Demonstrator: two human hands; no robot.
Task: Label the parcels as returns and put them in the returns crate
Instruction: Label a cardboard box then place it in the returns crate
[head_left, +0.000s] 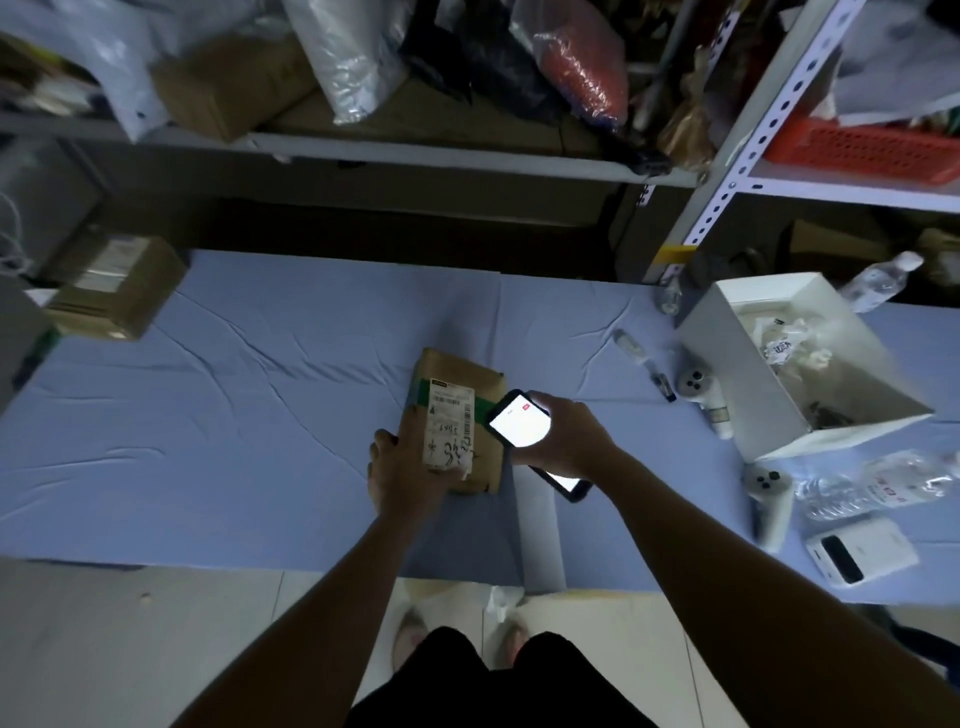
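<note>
Head view. Left hand (402, 467) grips the near left corner of a brown parcel (467, 384), thumb lying up along its edge; the other fingers are out of sight. The parcel lies flat on the blue-covered table (234, 415), with a handwritten white label (449, 431) just beside the thumb. Right hand (563, 441) is wrapped round a phone (519, 421), screen lit, held just right of the label over the parcel's right edge. Second phone (566, 483) flat on the cloth below that hand. Open white box (727, 364) well right of the fingers; cardboard box (114, 291) far left.
</note>
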